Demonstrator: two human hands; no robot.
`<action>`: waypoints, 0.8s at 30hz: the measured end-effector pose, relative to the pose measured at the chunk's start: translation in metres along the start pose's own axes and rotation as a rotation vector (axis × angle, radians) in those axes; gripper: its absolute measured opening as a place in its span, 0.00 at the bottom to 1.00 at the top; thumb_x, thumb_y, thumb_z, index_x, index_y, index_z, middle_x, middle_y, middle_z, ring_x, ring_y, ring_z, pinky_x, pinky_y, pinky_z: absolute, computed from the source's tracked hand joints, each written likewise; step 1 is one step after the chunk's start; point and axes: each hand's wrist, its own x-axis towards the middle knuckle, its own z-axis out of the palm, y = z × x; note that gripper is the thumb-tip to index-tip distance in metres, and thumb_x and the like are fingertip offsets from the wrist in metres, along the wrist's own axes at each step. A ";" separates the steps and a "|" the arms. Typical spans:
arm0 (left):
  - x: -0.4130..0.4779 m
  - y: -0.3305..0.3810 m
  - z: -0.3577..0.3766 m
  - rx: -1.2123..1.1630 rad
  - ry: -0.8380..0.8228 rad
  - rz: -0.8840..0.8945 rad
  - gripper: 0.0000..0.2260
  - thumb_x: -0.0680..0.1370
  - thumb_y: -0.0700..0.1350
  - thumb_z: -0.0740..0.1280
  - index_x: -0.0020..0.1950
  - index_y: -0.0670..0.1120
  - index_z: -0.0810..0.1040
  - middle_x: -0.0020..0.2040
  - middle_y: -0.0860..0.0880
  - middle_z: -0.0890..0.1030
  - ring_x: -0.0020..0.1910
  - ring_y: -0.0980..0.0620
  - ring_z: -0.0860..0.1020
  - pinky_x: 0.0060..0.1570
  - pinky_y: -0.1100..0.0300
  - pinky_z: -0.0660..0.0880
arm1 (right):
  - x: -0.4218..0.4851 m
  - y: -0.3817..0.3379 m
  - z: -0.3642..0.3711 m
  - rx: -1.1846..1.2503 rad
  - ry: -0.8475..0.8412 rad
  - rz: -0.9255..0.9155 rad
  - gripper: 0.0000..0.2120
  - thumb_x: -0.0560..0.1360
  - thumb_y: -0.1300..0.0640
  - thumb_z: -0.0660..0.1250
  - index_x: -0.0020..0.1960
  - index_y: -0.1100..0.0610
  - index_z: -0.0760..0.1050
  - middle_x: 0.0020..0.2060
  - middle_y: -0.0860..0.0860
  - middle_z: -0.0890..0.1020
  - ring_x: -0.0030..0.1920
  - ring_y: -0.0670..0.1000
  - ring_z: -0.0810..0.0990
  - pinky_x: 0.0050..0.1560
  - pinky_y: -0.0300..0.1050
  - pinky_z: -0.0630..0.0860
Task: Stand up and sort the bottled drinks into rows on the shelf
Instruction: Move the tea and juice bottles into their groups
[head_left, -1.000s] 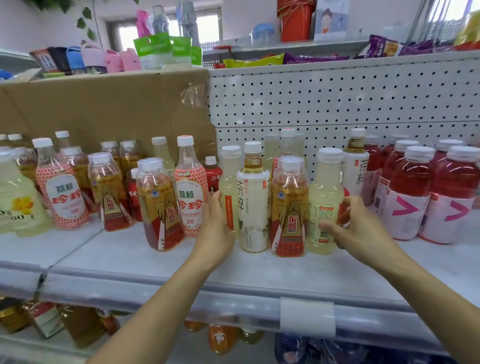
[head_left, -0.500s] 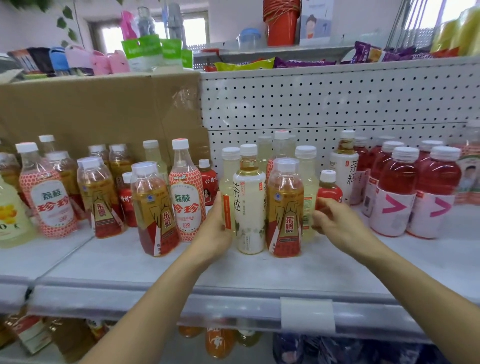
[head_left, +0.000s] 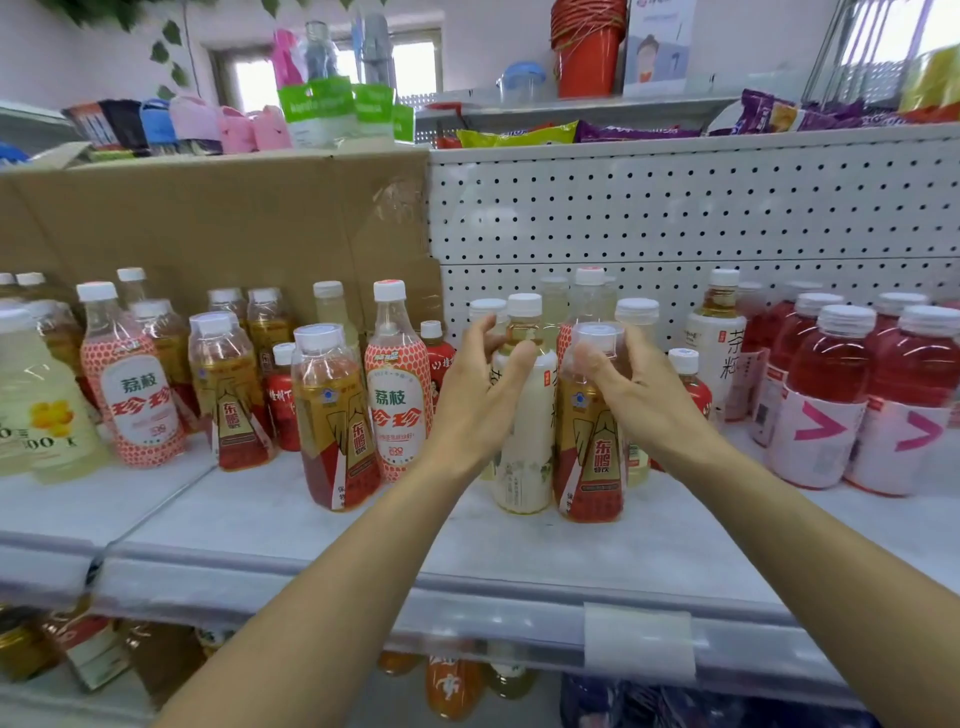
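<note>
White shelf (head_left: 249, 519) carries upright bottled drinks (head_left: 335, 415) (mixed kinds).

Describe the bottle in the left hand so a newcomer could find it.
On the shelf in front of the white pegboard, look at the front pair of bottles between the two hands. The left hand grips the left one, the cream-wrapped bottle. Its pale wrap and amber neck set it apart from the gold-and-red bottle beside it, which the right hand grips.
</note>
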 end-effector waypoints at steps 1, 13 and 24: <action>0.004 0.003 0.002 0.007 -0.014 0.008 0.25 0.81 0.58 0.62 0.76 0.51 0.63 0.64 0.56 0.74 0.63 0.56 0.74 0.62 0.58 0.71 | 0.000 0.000 0.000 -0.006 -0.002 0.003 0.18 0.80 0.42 0.61 0.62 0.54 0.71 0.49 0.44 0.81 0.55 0.46 0.79 0.57 0.49 0.77; 0.006 0.005 -0.011 0.111 -0.093 0.091 0.17 0.81 0.63 0.57 0.57 0.51 0.72 0.51 0.52 0.80 0.50 0.55 0.78 0.56 0.48 0.77 | -0.018 -0.006 -0.017 0.056 -0.107 -0.063 0.09 0.78 0.43 0.62 0.52 0.47 0.72 0.42 0.36 0.83 0.44 0.35 0.80 0.44 0.31 0.74; -0.057 -0.022 -0.013 -0.118 -0.075 -0.147 0.28 0.68 0.58 0.75 0.64 0.60 0.68 0.57 0.56 0.82 0.55 0.59 0.81 0.57 0.52 0.79 | -0.053 0.040 0.003 0.218 -0.096 0.047 0.36 0.63 0.43 0.77 0.68 0.44 0.67 0.56 0.43 0.82 0.55 0.41 0.81 0.57 0.42 0.76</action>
